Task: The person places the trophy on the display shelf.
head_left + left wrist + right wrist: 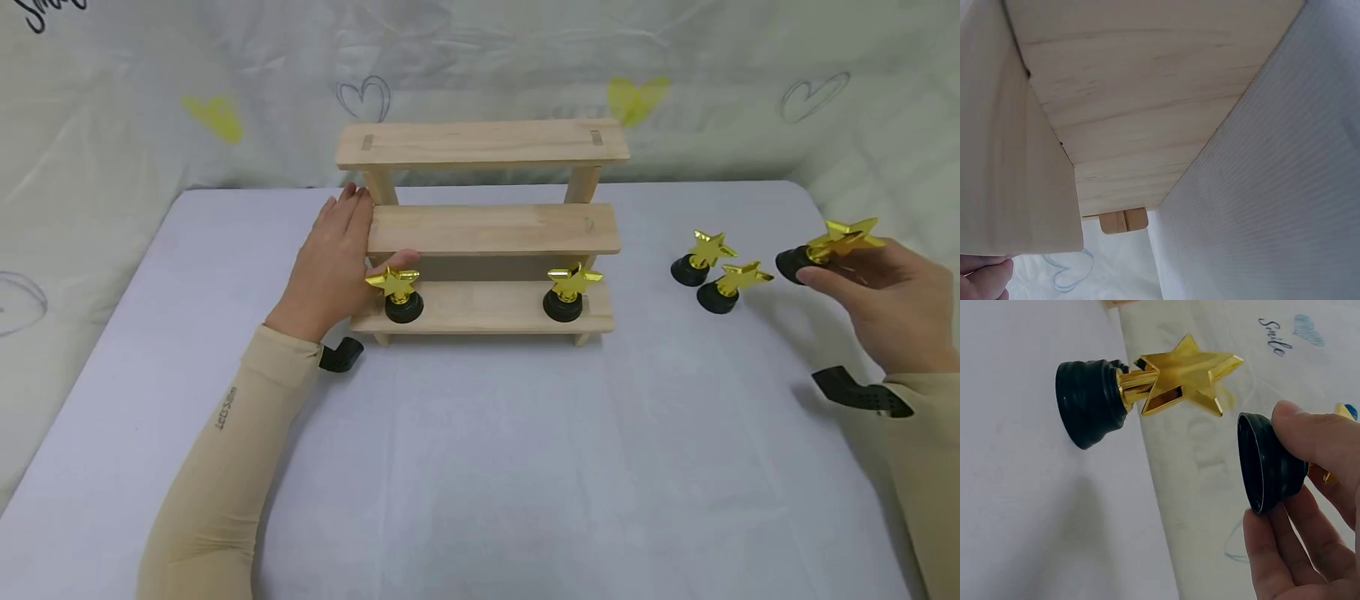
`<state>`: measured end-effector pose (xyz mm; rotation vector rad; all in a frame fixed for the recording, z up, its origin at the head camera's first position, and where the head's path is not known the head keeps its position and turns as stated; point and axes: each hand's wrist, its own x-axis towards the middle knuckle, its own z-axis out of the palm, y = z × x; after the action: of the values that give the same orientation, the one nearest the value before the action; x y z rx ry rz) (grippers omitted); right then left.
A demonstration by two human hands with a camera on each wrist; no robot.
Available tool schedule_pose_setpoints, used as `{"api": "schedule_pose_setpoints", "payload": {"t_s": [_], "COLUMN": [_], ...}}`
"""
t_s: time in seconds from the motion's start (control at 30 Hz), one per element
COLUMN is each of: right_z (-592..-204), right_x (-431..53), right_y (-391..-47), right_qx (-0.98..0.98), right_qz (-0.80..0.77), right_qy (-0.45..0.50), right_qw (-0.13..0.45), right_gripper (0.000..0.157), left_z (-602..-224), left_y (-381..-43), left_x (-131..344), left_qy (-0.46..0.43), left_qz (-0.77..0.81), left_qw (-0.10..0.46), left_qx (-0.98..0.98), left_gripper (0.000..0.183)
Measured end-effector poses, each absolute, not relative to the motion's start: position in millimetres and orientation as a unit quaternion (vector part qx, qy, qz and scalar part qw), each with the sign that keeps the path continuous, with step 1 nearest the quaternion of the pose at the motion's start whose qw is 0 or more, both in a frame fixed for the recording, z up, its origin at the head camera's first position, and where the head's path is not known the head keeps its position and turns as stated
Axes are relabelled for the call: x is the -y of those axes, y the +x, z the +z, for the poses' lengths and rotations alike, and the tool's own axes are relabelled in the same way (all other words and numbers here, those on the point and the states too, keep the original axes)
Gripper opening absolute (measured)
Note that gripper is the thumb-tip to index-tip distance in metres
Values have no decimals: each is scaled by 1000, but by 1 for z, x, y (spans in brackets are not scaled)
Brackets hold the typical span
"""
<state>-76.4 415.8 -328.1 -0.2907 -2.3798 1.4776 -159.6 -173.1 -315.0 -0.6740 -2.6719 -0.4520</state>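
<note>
Head view shows one star trophy (847,237) gripped in the right hand (903,300).

From the head, we are looking forward and down across the white table (465,467), staying far enough back to be taking in the left hand (333,258), the right hand (896,300) and the whole wooden shelf (491,229). From the left wrist, we are peering very closely along the shelf's boards towards the fabric backdrop (487,58). From the right wrist, we are seeing the table tipped sideways, facing a standing trophy (1088,403) and the held trophy (1279,465) at close range. Head and left wrist are sharing the shelf; head and right wrist, the trophies.
</note>
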Motion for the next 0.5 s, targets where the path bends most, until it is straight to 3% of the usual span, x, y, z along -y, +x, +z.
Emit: {"api": "schedule_pose_setpoints", "payload": {"t_s": [0.33,0.5], "right_z": [-310,-300], "right_x": [-402,-388], "right_y": [-71,-71], "right_qx": [847,856], "right_qz": [502,487], "right_qy": [-85,-43], "right_qw": [150,169], "right_gripper": [49,51], "left_z": [-315,-314], "left_y": [-161,-160], "left_x": [172,172], "left_qy": [-245,-245], "left_qz": [-154,-153], "left_qw": [192,194], "left_qx": [938,938], "left_gripper": [105,99]}}
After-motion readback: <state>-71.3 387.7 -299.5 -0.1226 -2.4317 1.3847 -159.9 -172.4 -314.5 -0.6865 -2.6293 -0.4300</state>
